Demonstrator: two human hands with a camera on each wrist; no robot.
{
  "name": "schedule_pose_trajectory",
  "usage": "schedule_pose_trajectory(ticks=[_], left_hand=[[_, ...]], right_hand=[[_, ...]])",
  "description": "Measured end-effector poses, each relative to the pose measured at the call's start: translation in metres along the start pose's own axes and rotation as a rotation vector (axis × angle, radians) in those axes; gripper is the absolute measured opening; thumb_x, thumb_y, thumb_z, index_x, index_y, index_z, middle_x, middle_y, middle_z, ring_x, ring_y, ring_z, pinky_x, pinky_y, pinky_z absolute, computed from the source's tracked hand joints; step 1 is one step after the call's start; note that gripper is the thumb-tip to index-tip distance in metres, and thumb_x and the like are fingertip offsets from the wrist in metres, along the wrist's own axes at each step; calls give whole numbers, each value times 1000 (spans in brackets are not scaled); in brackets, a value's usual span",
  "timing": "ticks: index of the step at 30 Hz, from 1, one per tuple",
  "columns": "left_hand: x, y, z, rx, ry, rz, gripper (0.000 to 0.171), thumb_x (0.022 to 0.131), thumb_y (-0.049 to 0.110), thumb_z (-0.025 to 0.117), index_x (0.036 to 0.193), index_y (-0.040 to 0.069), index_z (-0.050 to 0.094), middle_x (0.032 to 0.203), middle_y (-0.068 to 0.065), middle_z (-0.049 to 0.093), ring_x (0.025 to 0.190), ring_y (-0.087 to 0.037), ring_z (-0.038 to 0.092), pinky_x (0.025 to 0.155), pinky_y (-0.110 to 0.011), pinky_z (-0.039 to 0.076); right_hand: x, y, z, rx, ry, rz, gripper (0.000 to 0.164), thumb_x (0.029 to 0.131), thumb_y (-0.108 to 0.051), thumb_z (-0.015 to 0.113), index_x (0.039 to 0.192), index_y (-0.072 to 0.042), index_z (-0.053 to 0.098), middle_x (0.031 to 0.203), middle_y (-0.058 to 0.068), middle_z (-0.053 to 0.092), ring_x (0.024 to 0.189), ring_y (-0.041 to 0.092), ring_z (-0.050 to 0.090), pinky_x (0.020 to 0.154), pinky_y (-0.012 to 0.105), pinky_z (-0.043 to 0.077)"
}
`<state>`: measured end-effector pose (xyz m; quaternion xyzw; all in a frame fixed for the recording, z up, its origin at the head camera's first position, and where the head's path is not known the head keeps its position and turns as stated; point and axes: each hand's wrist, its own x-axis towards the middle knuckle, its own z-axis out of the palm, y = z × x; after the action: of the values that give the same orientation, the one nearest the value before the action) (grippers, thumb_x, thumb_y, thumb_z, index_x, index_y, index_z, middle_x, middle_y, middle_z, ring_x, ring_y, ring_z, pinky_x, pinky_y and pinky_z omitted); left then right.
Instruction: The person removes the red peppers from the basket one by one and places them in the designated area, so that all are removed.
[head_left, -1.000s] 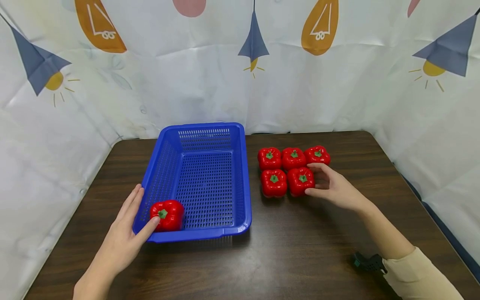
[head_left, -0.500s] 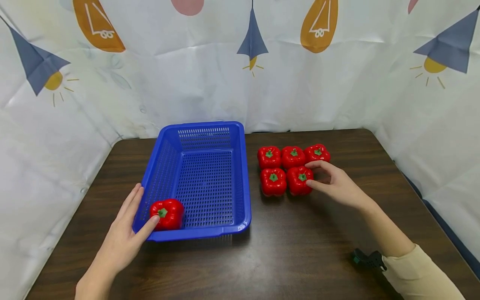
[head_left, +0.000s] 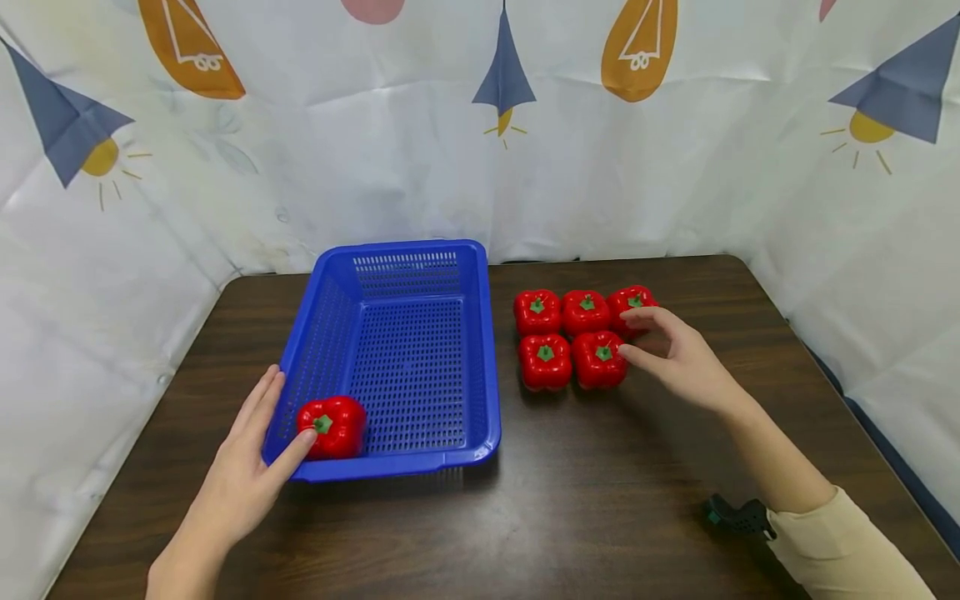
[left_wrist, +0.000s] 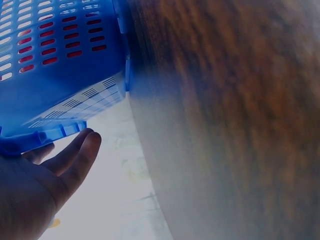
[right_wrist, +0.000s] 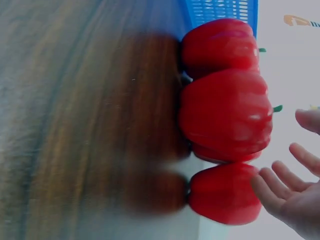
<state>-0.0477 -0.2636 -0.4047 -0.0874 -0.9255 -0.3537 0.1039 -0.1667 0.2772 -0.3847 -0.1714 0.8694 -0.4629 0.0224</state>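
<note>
In the head view, my left hand [head_left: 242, 462] rests on the left rim of a blue plastic basket [head_left: 492, 392], fingers straight along its outside and thumb over the front corner. By that thumb, one red bell pepper [head_left: 333, 427] lies inside the basket. Several more red peppers stand in two rows on the right, three behind and two in front. My right hand [head_left: 678, 358] holds nothing, its thumb near the front right pepper [head_left: 599, 360] and its fingers near the back right pepper [head_left: 628, 308]. The right wrist view shows these fingers [right_wrist: 288, 176] spread beside the peppers.
Everything stands on a dark wood-grain table [head_left: 525, 533]. A white curtain [head_left: 420, 167] printed with lamps rises behind it and along both sides. A small black device [head_left: 738, 515] sits near my right sleeve [head_left: 840, 542].
My right hand has drawn away from the front right pepper, moving slightly right and back toward the back right one. The left hand, basket and peppers stay in place; the view shifts slightly.
</note>
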Motion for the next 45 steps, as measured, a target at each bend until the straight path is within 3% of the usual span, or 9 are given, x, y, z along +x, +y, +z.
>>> schedule_pose_trajectory(ticks=[5, 10, 15, 23, 29, 34, 41, 45], left_hand=[[0, 0, 0, 4, 6, 3, 83, 97, 21, 70, 165, 12, 23, 171, -3, 17, 150, -44, 25, 121, -48, 19], [-1, 0, 0, 0, 2, 0, 83, 97, 21, 70, 165, 13, 23, 171, -4, 17, 150, -44, 26, 120, -50, 20], [-1, 0, 0, 2, -1, -3, 84, 97, 22, 70, 165, 13, 22, 171, -3, 16, 150, -44, 25, 119, -52, 21], [0, 1, 0, 5, -6, -11, 84, 97, 23, 70, 165, 14, 22, 171, -2, 16, 150, -43, 26, 116, -55, 24], [0, 0, -1, 4, -6, -12, 84, 97, 23, 70, 165, 14, 22, 171, -3, 16, 150, -44, 26, 115, -59, 25], [0, 0, -1, 0, -1, -6, 84, 97, 22, 71, 165, 14, 22, 171, -4, 16, 150, -44, 26, 117, -54, 23], [0, 0, -1, 1, -9, -15, 85, 97, 23, 70, 165, 14, 21, 171, -5, 16, 150, -44, 26, 113, -59, 26], [0, 0, -1, 1, -12, -17, 85, 97, 23, 70, 165, 14, 21, 171, -6, 16, 149, -45, 26, 110, -62, 27]], right_hand=[[5, -13, 1, -17, 96, -78, 49, 97, -12, 72, 141, -5, 53, 139, 11, 56, 121, 30, 58, 96, 22, 52], [10, -31, 5, 4, 116, -128, 48, 97, -11, 72, 141, -10, 55, 138, 10, 56, 115, 32, 63, 90, 21, 54], [15, -47, 11, 11, 73, -175, 47, 97, -10, 72, 140, -10, 55, 137, 7, 57, 114, 36, 65, 80, 24, 58], [22, -65, 23, 33, 14, -285, 45, 93, -4, 74, 135, -12, 58, 131, -3, 59, 119, 18, 58, 97, 37, 56], [27, -75, 30, 25, -25, -339, 44, 93, -6, 75, 133, -13, 59, 131, -5, 60, 120, 13, 58, 95, 42, 57], [31, -82, 36, 27, -65, -365, 43, 93, -9, 76, 133, -13, 60, 132, -5, 60, 120, 15, 59, 92, 48, 58], [37, -88, 44, 44, -95, -403, 43, 93, -10, 76, 132, -13, 60, 132, -3, 61, 120, 15, 59, 93, 41, 58], [37, -92, 47, 49, -116, -403, 42, 93, -11, 76, 131, -14, 61, 130, -4, 62, 120, 22, 60, 92, 39, 58]])
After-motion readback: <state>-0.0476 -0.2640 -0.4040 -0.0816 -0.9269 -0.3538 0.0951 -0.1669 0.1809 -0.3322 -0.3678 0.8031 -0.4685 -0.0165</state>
